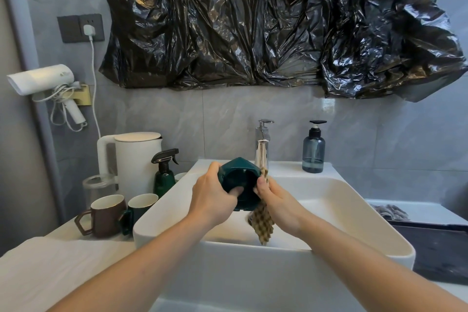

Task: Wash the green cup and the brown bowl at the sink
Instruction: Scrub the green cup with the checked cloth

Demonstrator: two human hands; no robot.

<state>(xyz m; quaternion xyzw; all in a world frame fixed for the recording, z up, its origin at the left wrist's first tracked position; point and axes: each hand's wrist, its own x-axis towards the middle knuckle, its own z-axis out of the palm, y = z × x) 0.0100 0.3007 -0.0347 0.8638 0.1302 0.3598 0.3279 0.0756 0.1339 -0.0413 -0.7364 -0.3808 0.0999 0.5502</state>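
Over the white sink basin [354, 213] I hold a dark green cup [239, 175] tipped on its side, mouth toward me. My left hand [211, 196] grips its left wall, with fingertips inside the opening. My right hand [277, 200] pinches a brown checkered dishcloth [263, 223] against the cup's right rim; the cloth hangs down into the basin. A chrome faucet [262, 152] stands just behind the cup. No water stream is visible. No brown bowl can be seen; a brown mug [105, 215] stands on the counter at the left.
Left of the basin stand a second green mug [140, 206], a green spray bottle [164, 172], a white kettle [134, 159] and a clear container [97, 185]. A blue soap dispenser [313, 149] sits behind the basin at the right. White cloth [50, 266] covers the near-left counter.
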